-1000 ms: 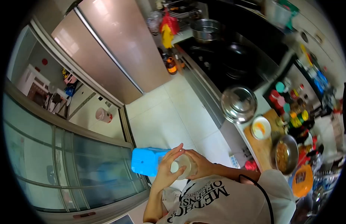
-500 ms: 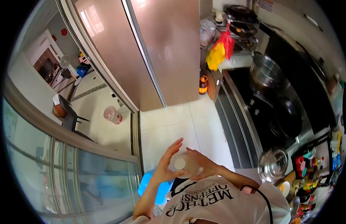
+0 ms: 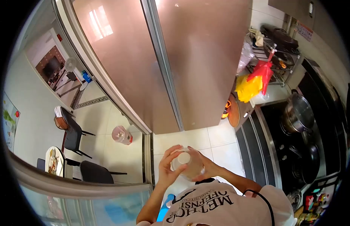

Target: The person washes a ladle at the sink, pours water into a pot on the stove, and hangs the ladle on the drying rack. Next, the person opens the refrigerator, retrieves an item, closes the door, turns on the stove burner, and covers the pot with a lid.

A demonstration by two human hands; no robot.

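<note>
A translucent bottle with a round white cap is held upright in front of my chest, seen from above. My left hand wraps the near left side, its thumb and fingers close around the shoulder by the cap. On the other side my right hand grips the body of the bottle, with some of its fingers hidden behind it. What is inside the bottle cannot be made out.
A large two-door fridge stands ahead. To the right is a black stove with a steel pot and a black pan. Left, past a sliding door frame, are chairs and a waste bin.
My view has moved closer to the fridge, and the dining table edge has come into sight at left. The bottle stays in both hands; my left fingers have curled in around its top.
</note>
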